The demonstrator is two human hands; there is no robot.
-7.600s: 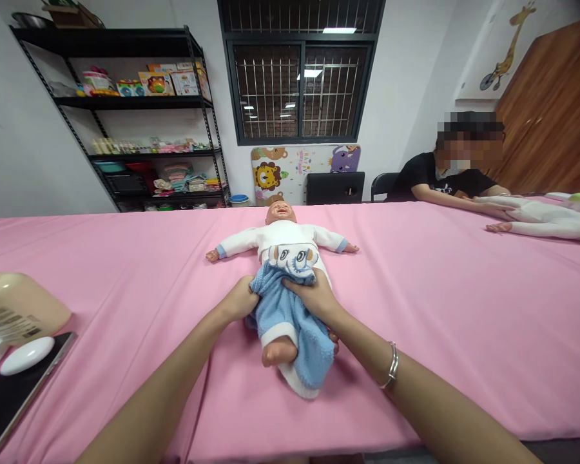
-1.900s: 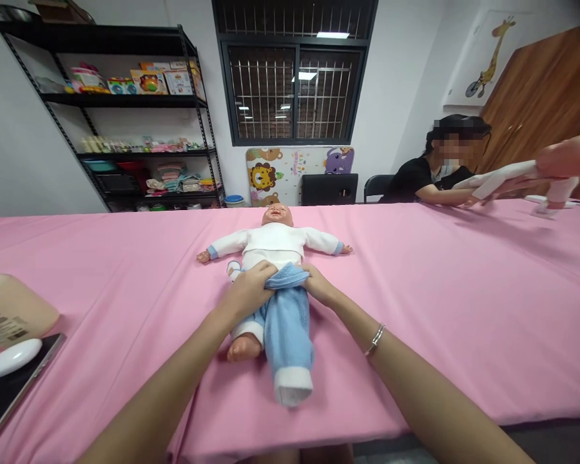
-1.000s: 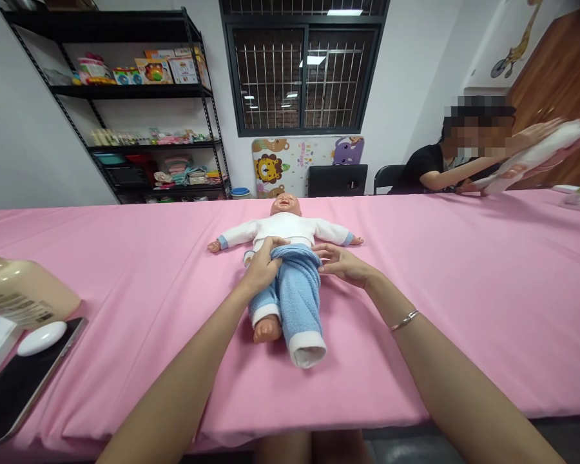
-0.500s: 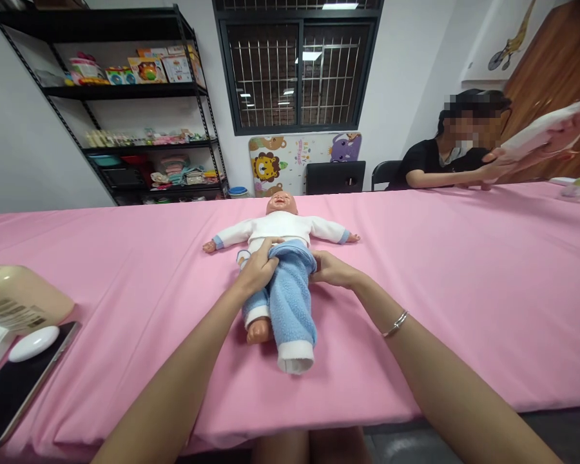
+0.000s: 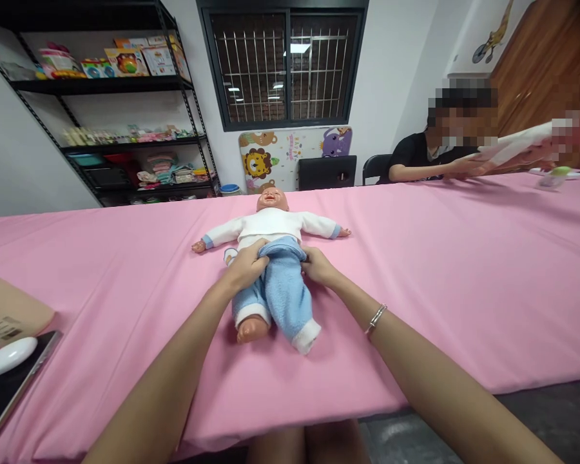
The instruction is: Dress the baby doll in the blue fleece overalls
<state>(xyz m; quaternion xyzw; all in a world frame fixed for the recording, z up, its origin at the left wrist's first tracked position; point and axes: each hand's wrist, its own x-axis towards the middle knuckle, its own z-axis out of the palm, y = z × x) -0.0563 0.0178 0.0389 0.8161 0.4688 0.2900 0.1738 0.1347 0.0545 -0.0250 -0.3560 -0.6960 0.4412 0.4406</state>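
Trousers [image 5: 280,290] of blue fleece already cover both legs of the baby doll [image 5: 270,258], which lies on its back on the pink table cover [image 5: 125,270] just beyond the wrists; one bare foot [image 5: 252,328] shows nearest, while the other cuff [image 5: 307,336] hangs past its foot. Left hand [image 5: 244,265] and right hand [image 5: 316,265] each pinch the waistband at the doll's hips, so judging by this, only the waist needs settling under the white top [image 5: 270,224] beyond the fingers.
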